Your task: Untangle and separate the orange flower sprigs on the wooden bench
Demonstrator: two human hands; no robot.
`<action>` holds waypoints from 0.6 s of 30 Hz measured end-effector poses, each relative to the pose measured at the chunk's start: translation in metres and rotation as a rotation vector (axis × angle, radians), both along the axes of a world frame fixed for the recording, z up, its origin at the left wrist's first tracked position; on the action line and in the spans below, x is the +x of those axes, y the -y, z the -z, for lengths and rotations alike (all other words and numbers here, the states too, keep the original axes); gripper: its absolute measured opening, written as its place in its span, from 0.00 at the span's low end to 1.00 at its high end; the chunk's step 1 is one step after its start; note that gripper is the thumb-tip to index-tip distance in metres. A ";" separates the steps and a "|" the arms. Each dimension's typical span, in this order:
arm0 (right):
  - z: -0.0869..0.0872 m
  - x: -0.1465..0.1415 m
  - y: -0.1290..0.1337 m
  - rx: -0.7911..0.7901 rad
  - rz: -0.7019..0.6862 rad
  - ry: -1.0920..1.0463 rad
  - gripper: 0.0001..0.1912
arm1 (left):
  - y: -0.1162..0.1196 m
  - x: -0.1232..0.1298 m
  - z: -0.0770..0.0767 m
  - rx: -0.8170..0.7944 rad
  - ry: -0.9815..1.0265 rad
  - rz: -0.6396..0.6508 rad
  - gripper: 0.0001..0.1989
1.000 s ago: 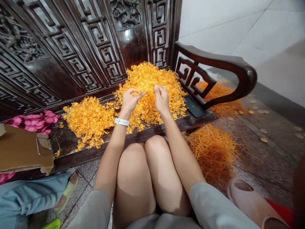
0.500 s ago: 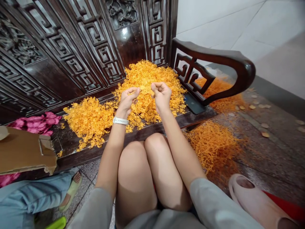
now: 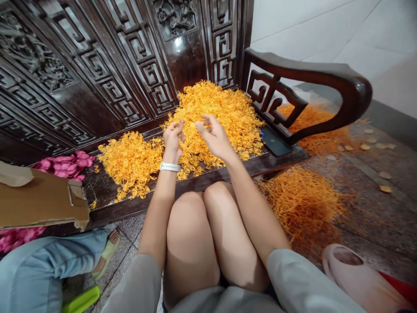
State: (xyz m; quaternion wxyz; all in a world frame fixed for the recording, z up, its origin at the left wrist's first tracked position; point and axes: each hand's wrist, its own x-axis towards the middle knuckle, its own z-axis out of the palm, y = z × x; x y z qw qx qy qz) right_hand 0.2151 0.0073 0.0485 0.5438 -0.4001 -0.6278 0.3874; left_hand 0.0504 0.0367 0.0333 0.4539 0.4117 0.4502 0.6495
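Dark bench [image 3: 124, 209], cardboard box [image 3: 39, 198]; left hand [image 3: 173, 139], right hand [image 3: 215, 138] above yellow flowers [image 3: 228, 106].

Prob. Apple logo [image 3: 273, 141] on phone [image 3: 279, 145]

A dark carved wooden bench [image 3: 224, 167] stands beside a pale wall [image 3: 302, 26] and tiled floor [image 3: 125, 243].

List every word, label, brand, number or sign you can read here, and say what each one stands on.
No words or numbers can be read.
Dark phone on the bench: one small, faint, logo-like mark, too small to read for certain.
White wristband: dark specks only, no legible text.
Cardboard box: no print visible on the side in view.
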 end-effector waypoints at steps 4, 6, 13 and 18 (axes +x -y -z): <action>0.013 -0.003 -0.011 0.014 0.019 -0.091 0.37 | 0.008 0.015 -0.011 0.022 -0.090 0.127 0.13; 0.014 0.001 -0.015 0.054 0.035 -0.158 0.31 | 0.011 0.016 -0.011 0.020 -0.129 0.115 0.12; 0.005 0.000 -0.005 0.189 0.065 -0.138 0.28 | -0.010 0.007 0.005 0.030 -0.198 -0.038 0.04; -0.043 0.014 0.044 0.243 -0.220 -0.275 0.27 | -0.019 -0.029 0.021 -0.052 -0.163 -0.384 0.07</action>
